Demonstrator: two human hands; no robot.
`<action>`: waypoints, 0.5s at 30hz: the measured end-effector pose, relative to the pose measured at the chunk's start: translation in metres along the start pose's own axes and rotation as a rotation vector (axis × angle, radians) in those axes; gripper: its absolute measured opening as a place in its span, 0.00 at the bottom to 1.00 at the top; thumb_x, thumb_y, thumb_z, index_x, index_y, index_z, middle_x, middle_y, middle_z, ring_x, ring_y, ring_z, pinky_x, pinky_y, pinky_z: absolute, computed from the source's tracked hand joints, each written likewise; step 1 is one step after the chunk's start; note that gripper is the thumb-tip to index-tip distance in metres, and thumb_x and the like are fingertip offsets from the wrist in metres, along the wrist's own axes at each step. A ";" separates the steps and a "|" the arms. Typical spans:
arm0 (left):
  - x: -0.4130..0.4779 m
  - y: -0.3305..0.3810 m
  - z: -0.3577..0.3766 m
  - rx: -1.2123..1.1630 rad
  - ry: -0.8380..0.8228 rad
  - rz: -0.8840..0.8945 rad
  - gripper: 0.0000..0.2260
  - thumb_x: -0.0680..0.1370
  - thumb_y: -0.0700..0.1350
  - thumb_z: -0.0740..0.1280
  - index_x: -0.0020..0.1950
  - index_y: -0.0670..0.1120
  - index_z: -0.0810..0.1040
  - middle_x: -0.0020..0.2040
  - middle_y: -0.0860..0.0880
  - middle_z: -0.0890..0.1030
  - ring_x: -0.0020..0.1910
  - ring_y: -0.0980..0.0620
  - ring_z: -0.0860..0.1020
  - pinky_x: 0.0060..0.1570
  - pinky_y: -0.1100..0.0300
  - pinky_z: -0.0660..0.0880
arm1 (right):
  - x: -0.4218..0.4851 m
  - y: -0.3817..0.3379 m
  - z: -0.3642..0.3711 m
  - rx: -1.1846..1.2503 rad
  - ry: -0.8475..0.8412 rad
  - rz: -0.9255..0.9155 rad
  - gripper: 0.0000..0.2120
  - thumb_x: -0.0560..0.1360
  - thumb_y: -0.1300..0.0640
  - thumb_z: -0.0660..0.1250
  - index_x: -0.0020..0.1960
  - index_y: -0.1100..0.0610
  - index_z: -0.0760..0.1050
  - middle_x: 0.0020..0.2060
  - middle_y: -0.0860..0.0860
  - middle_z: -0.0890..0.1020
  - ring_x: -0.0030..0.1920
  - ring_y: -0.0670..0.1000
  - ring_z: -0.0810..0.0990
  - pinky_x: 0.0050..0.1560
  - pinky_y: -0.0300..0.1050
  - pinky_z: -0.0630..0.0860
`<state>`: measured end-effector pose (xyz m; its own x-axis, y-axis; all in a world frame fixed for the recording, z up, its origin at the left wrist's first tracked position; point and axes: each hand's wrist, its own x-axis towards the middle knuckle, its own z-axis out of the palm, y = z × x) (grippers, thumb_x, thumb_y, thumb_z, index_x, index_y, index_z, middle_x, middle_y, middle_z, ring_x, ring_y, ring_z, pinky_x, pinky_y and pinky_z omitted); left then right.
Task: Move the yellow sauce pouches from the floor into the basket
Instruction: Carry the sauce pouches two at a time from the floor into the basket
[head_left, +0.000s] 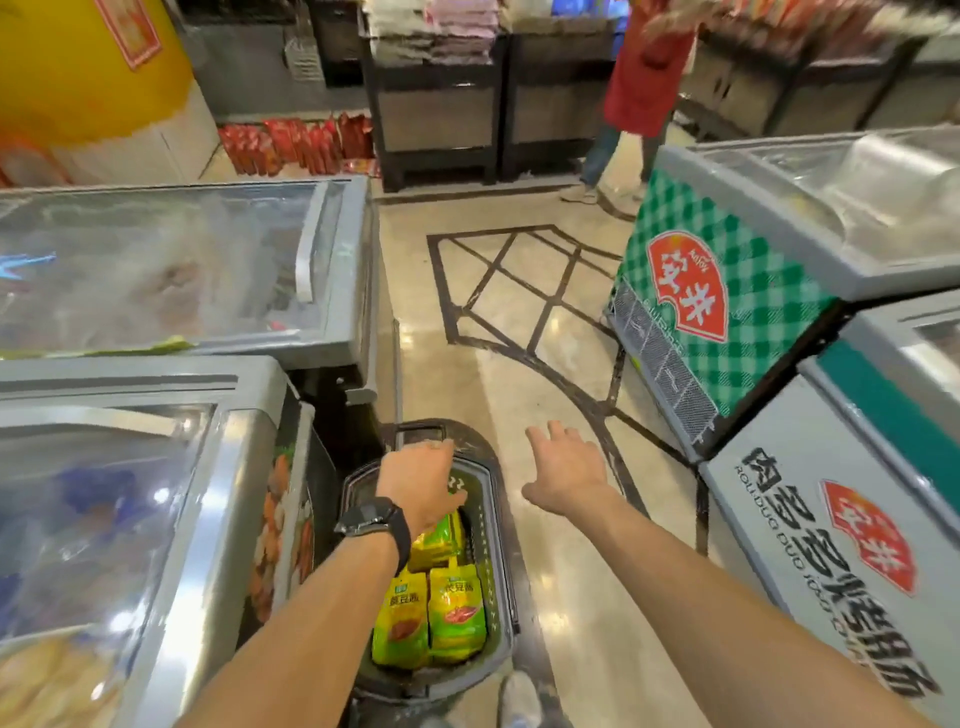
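Note:
A dark grey shopping basket (496, 551) stands on the floor by the freezer at my feet. Several yellow-green sauce pouches (456, 613) lie inside it, two side by side near me and more stacked behind them. My left hand (423, 486), with a black watch on the wrist, reaches down over the far end of the basket; its fingertips are hidden, so whether it grips anything I cannot tell. My right hand (566, 470) hovers over the bare floor to the right of the basket, fingers spread and holding nothing. No pouches show on the floor.
Glass-topped chest freezers (156, 270) line the left, and more freezers (779, 291) with green check and grey sides stand on the right. A tiled aisle (519, 312) runs between them. A person in a red apron (644, 88) stands at the far shelves. My shoe (519, 701) is beside the basket.

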<state>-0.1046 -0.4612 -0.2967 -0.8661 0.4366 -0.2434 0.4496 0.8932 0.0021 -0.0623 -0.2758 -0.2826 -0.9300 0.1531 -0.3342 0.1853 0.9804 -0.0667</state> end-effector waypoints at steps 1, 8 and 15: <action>0.001 0.005 -0.005 0.005 0.009 0.031 0.28 0.78 0.61 0.65 0.73 0.49 0.67 0.64 0.46 0.79 0.62 0.43 0.78 0.55 0.50 0.75 | -0.008 0.004 -0.002 0.011 0.008 0.041 0.29 0.72 0.47 0.70 0.69 0.52 0.64 0.65 0.55 0.69 0.68 0.58 0.68 0.60 0.53 0.70; 0.011 0.051 -0.023 0.042 -0.003 0.254 0.26 0.77 0.61 0.65 0.71 0.49 0.67 0.62 0.46 0.79 0.59 0.42 0.80 0.51 0.50 0.76 | -0.069 0.055 -0.006 0.084 0.046 0.310 0.29 0.71 0.48 0.70 0.69 0.52 0.64 0.64 0.54 0.70 0.67 0.58 0.68 0.61 0.54 0.72; 0.006 0.131 -0.036 0.128 0.029 0.486 0.29 0.77 0.62 0.64 0.73 0.50 0.65 0.66 0.45 0.75 0.64 0.42 0.75 0.61 0.46 0.73 | -0.142 0.115 0.007 0.210 0.125 0.574 0.35 0.72 0.42 0.69 0.74 0.51 0.62 0.71 0.55 0.67 0.70 0.59 0.68 0.64 0.54 0.71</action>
<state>-0.0589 -0.3373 -0.2632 -0.5551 0.8030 -0.2167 0.8239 0.5666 -0.0110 0.0931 -0.1854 -0.2493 -0.6913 0.6744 -0.2596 0.7135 0.6939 -0.0973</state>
